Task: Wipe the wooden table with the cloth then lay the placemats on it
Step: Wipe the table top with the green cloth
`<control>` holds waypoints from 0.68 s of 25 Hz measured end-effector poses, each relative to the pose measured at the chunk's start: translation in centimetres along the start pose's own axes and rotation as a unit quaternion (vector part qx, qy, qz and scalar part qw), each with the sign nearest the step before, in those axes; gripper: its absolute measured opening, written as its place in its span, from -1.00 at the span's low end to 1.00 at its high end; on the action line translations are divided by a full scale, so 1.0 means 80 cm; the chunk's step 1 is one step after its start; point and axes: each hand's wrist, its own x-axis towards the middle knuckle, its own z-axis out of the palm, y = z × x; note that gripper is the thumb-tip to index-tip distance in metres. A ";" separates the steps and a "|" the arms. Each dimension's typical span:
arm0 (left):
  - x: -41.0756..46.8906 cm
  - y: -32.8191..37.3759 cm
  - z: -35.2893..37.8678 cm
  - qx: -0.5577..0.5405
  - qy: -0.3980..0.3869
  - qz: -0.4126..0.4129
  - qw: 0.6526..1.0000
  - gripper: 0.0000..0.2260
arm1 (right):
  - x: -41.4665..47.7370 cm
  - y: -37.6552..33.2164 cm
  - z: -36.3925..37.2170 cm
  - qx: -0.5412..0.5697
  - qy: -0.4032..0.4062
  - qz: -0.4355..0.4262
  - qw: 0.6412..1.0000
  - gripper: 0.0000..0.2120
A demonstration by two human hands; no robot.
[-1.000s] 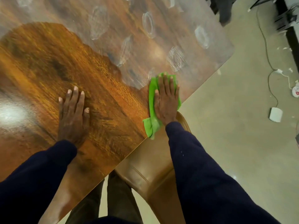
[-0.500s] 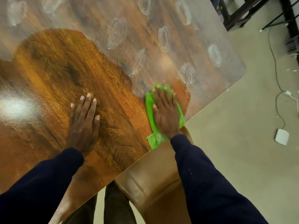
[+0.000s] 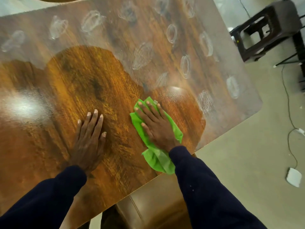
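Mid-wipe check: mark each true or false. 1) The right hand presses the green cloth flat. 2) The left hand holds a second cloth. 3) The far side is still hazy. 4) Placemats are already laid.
1) True: the right hand lies flat on the green cloth.
2) False: the left hand rests bare on the wooden table.
3) True: hazy smears cover the far side.
4) False: no placemats are visible.

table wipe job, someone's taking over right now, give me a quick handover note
Right hand: flat, pressing the green cloth on the table near its near edge.
Left hand: flat on the bare wood, holding nothing.
Done: the near part of the table is wiped clean.
Left: the hazy film and white ring smears across the far and right parts; then lay the placemats, which are not in view.
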 end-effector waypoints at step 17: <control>0.005 -0.038 -0.029 0.013 0.033 -0.043 0.998 -0.49 | 0.148 0.079 -0.022 -0.021 0.033 0.043 0.998 -0.45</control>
